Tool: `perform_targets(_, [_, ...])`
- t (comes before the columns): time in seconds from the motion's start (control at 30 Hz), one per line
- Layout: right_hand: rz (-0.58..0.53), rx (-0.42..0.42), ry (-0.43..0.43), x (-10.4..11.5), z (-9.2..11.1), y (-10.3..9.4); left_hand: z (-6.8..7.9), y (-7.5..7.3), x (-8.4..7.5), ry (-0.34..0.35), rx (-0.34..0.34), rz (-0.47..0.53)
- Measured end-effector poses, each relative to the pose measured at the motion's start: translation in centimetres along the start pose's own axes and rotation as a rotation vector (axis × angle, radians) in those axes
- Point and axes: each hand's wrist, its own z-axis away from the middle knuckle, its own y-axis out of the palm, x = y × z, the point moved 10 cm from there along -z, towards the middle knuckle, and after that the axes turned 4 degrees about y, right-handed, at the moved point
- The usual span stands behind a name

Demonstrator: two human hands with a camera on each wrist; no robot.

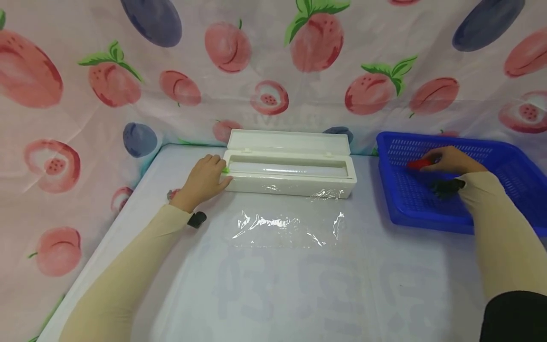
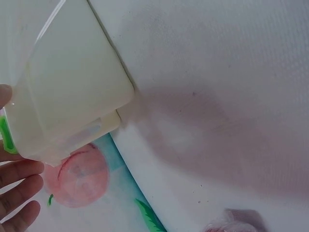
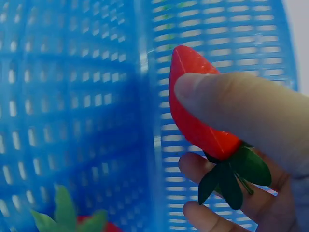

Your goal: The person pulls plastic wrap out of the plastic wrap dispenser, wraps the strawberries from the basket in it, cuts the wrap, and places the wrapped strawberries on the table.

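A white cling film dispenser (image 1: 290,186) stands at the back of the table with its lid raised and a film roll (image 1: 286,169) inside. My left hand (image 1: 204,179) is at its left end; thumb and index finger grip the corner by a green slider (image 2: 7,135). The other fingers (image 2: 21,188) extend past the box. A sheet of clear film (image 1: 282,225) hangs over the front and spreads on the table. In the blue basket (image 1: 386,190), my right hand (image 1: 455,160) pinches a red strawberry (image 3: 193,111) with dark green leaves, thumb over its side.
Another strawberry with green leaves (image 3: 65,212) shows at the lower left of the right wrist view, in the basket. A small film-wrapped reddish thing (image 1: 172,194) lies left of my left wrist. A fruit-printed cloth (image 1: 183,28) hangs behind the white-covered table (image 1: 273,294).
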Motion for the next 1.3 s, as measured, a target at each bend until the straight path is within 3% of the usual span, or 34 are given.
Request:
perform_targets(0.23, [-0.024, -0.072, 0.016, 1.8, 3.0, -3.4, 0.1, -0.1, -0.3, -0.003, -0.015, 0.009])
perform_targets(0.4, [-0.008, -0.199, -0.070, 6.2, 5.6, -6.0, 0.3, 0.1, 0.0, -0.024, 0.003, 0.003])
perform_targets(0.53, [0.027, -0.266, -0.144, 10.6, 8.0, -6.8, 0.5, 0.2, 0.0, -0.035, 0.018, -0.001])
perform_targets(0.87, [0.044, -0.323, -0.348, 20.6, 12.5, -5.2, 0.3, 0.5, -0.1, -0.032, 0.014, 0.014])
perform_targets(1.07, [-0.035, -0.324, -0.466, 25.0, 13.2, -2.9, 0.2, 0.5, 0.0, -0.039, 0.024, 0.018])
perform_targets(1.3, [-0.140, -0.282, -0.592, 28.7, 13.0, 0.2, 0.2, 0.4, 0.0, -0.049, 0.021, 0.033])
